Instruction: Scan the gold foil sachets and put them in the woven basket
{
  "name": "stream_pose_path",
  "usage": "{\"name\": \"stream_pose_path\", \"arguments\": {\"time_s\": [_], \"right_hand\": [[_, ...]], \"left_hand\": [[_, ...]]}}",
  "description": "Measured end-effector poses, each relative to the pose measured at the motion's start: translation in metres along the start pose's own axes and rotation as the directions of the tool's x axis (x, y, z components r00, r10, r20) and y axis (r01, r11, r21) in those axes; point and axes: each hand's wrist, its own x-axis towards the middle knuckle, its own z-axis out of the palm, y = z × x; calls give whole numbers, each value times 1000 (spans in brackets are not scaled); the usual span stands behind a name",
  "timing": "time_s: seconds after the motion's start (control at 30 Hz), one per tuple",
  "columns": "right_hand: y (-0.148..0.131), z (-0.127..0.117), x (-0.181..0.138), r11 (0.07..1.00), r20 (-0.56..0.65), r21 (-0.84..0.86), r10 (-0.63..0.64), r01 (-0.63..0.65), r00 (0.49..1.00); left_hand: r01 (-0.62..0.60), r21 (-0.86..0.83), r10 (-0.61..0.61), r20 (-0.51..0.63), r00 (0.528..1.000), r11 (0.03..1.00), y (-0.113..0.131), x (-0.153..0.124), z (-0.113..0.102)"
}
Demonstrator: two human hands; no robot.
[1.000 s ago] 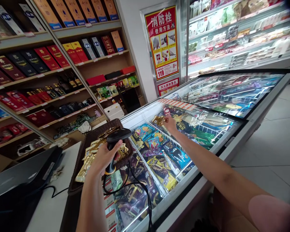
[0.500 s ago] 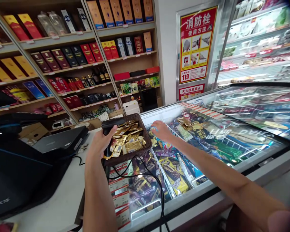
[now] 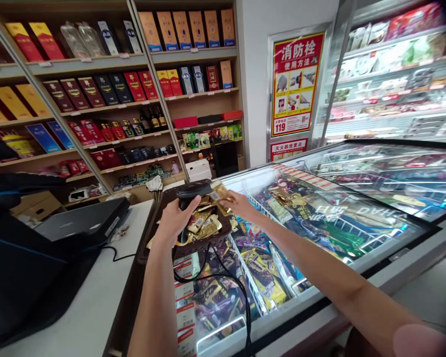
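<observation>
My left hand is wrapped around the grip of a black handheld barcode scanner, whose head points right. Between the fingertips of my right hand is a gold foil packet, raised just in front of the scanner head. Beneath both hands is a dark brown woven basket, with more gold packets inside it; the scanner and my left hand hide part of them. The scanner's black cable loops down over the freezer glass.
The basket rests at the left end of a glass-topped chest freezer full of wrapped ice creams. To the left, a white counter carries a black laptop-like device. Shelves of boxes and bottles stand behind. Price labels line the freezer.
My right hand now holds a gold packet up at the scanner; before, it was at the basket's right side with no packet visible. My left hand and the scanner have shifted right over the basket.
</observation>
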Motion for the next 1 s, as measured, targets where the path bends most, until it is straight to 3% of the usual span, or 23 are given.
{"name": "stream_pose_path", "arguments": {"time_s": [0.07, 0.2, 0.37, 0.6, 0.8, 1.0], "right_hand": [[19, -26, -8, 981, -125, 133, 161, -144, 979], [59, -60, -25, 905, -166, 217, 405, -367, 899], [88, -70, -28, 927, -238, 1, 364, -375, 900], [84, -80, -28, 963, -368, -6, 250, -271, 896], [73, -87, -30, 948, -359, -60, 270, -311, 893], [74, -87, -30, 935, -354, -91, 292, -344, 888]], "left_hand": [[-19, -47, 21, 55, 998, 999, -1, 1, 13], [23, -161, 4, 168, 986, 987, -4, 0, 46], [72, -144, -24, 308, 951, 987, -13, 4, 72], [22, -134, 11, 238, 971, 991, -23, 14, 80], [47, -43, -34, 259, 965, 998, -18, 11, 83], [6, -58, 9, 255, 967, 998, -22, 11, 82]]}}
